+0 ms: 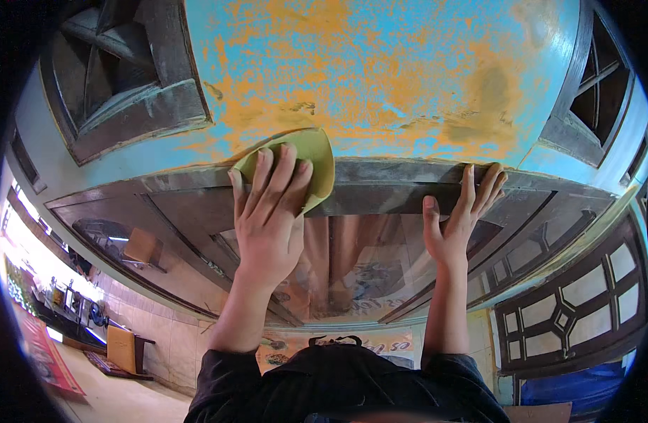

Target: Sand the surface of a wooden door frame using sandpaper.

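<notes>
My left hand (271, 211) presses a bent yellow-green sheet of what looks like sandpaper (321, 164) against the dark wooden top rail (377, 172) of a glazed door or window frame. The sheet's upper edge overlaps the lower edge of the wall (355, 79), where blue paint is worn through to orange in patches. Farther right, my right hand (459, 217) rests its fingertips on the same rail, thumb spread away and no tool in it. Below the rail, glass panes (366, 264) reflect the room, with brownish curtain-like folds visible between my arms.
Dark wooden vents with crossed bars flank the wall at upper left (138, 106) and upper right (593, 90). A dark door with pale panes (578, 306) stands at right, above a blue sheet (572, 388). An orange-brown chair (121, 349) is on the tiled floor (128, 394) at lower left.
</notes>
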`<state>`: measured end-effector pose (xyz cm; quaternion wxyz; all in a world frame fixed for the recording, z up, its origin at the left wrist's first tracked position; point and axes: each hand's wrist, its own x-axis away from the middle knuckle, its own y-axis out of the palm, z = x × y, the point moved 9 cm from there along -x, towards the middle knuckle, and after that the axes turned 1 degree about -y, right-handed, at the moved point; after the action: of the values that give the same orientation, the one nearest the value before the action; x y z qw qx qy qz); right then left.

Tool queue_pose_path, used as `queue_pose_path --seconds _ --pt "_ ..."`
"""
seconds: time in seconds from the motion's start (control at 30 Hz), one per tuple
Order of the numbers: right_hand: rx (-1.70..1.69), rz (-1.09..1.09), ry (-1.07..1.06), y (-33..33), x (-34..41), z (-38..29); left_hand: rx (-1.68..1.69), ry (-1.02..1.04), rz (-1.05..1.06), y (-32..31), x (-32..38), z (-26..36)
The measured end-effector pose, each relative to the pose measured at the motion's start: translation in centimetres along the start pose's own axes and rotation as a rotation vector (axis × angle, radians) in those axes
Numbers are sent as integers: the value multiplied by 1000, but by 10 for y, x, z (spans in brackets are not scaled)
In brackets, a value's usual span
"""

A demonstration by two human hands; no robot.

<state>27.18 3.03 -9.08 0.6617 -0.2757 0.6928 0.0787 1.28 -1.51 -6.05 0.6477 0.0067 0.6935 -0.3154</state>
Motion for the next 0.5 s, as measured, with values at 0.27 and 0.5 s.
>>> queue_pose_path --seconds 0.27,0.5 --pt "-57 -32 29 -6 0 -2 67 10 6 -4 -2 1" --pt "-323 61 75 -39 -4 -15 257 221 -12 -11 2 35"
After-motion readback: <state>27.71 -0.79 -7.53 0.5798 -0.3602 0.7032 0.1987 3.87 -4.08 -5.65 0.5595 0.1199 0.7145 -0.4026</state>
